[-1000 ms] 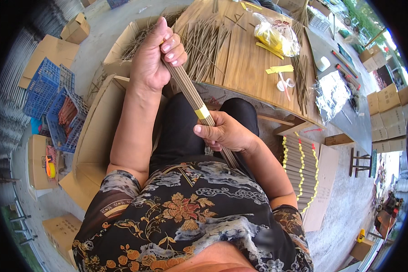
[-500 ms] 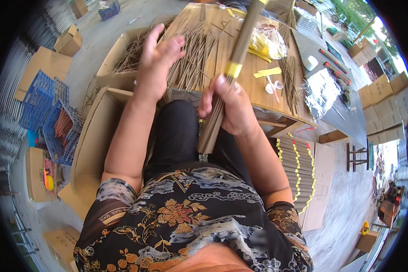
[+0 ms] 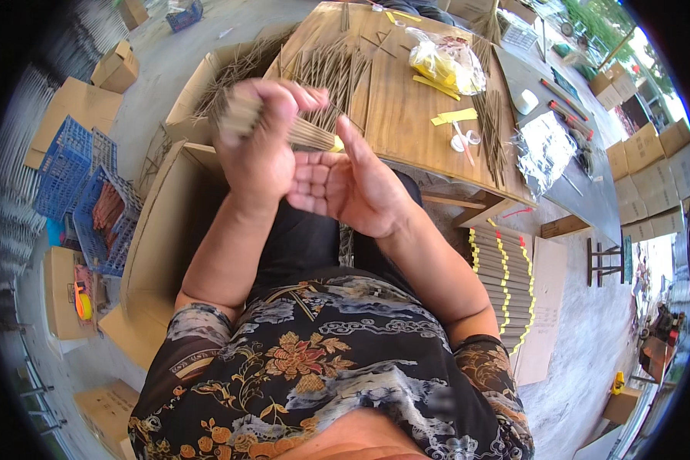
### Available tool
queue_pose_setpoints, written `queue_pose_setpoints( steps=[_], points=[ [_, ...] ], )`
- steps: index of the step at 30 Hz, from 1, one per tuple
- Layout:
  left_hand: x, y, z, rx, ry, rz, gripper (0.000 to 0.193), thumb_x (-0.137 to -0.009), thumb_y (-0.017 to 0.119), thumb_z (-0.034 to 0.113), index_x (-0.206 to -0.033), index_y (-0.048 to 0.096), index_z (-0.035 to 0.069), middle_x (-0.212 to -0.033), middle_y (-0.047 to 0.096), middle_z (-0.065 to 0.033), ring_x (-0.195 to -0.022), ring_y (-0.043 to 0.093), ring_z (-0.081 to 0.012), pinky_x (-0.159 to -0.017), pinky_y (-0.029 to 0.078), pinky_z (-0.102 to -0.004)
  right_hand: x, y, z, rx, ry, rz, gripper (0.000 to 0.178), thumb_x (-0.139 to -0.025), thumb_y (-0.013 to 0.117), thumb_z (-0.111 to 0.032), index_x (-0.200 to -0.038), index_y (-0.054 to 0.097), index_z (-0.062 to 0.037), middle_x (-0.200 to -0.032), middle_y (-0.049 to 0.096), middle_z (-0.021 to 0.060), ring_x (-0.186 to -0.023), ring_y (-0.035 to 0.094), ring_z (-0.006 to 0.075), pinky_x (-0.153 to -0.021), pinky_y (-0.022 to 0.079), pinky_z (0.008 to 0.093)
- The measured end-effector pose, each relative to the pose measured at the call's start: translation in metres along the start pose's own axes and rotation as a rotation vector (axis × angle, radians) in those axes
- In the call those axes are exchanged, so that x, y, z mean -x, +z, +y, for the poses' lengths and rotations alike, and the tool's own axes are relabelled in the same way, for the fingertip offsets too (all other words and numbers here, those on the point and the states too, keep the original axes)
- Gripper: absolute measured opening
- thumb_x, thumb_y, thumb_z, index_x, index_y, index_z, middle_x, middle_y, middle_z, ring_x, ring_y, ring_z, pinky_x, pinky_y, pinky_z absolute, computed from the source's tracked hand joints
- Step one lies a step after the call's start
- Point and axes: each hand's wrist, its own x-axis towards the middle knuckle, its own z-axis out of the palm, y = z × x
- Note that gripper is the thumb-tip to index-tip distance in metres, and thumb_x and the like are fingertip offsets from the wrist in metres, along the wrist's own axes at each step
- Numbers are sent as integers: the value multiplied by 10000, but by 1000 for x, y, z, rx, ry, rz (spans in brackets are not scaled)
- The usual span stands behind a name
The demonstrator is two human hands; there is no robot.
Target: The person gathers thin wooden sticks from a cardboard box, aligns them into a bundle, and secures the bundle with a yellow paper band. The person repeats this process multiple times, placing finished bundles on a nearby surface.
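Note:
A bundle of thin brown sticks (image 3: 311, 135) lies across my left hand (image 3: 259, 153), its near end blurred by motion. My left fingers curl round the bundle. Part of a yellow band (image 3: 337, 143) shows at its right end, beside my right thumb. My right hand (image 3: 353, 192) is open, palm up, with the fingertips close against my left hand's heel. Behind both hands, many loose brown sticks (image 3: 337, 73) lie spread over the wooden table (image 3: 395, 126).
Cardboard boxes (image 3: 172, 192) stand by my left arm, one filled with loose sticks (image 3: 257, 65). On the table are a plastic bag (image 3: 445, 61), yellow strips (image 3: 454, 116) and a white tape roll (image 3: 468, 139). Banded stick bundles (image 3: 506, 284) lie low on the right.
The bundle has passed from my right hand to my left and swung from upright to lying leftward. My right hand has opened and moved left. My left hand has closed.

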Motion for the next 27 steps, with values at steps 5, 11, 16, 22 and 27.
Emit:
queue_pose_setpoints(
  steps=[5,11,16,22,27],
  points=[
    [-27,-23,9,193,-264,337,109,-814,580,119,-736,536,57,-610,500,-31,-567,514,-150,-607,490,-350,23,-21,0,1066,-512,271,317,-771,632,-271,-903,555,6,-709,610,101,-659,601,207,-633,482,298],
    [-22,-5,9,249,-460,237,113,-822,574,153,-773,539,58,-630,486,-19,-603,495,-137,-616,476,-330,-6,-9,1,1583,-769,396,336,-734,665,-235,-920,526,8,-650,561,77,-644,573,187,-609,455,293],
    [-32,-10,9,344,-711,159,134,-835,562,190,-822,543,59,-613,467,3,-585,472,-108,-553,430,-272,-3,-7,1,930,-156,32,235,-806,617,-217,-762,470,-40,-558,473,-1,-429,440,67,-394,363,205],
    [-32,-12,-7,104,-665,356,166,-832,572,215,-761,523,73,-524,410,38,-455,393,-82,-474,373,-244,-19,-18,14,1261,-515,278,284,-800,624,-260,-697,457,-55,-514,426,-15,-374,382,55,-334,303,195],
    [-41,-32,-6,464,-762,191,185,-829,579,222,-744,511,73,-501,384,45,-424,363,-61,-409,324,-215,-3,-7,9,832,-86,80,325,-805,611,-291,-715,480,-7,-538,475,16,-457,472,117,-418,369,269]
  ],
)
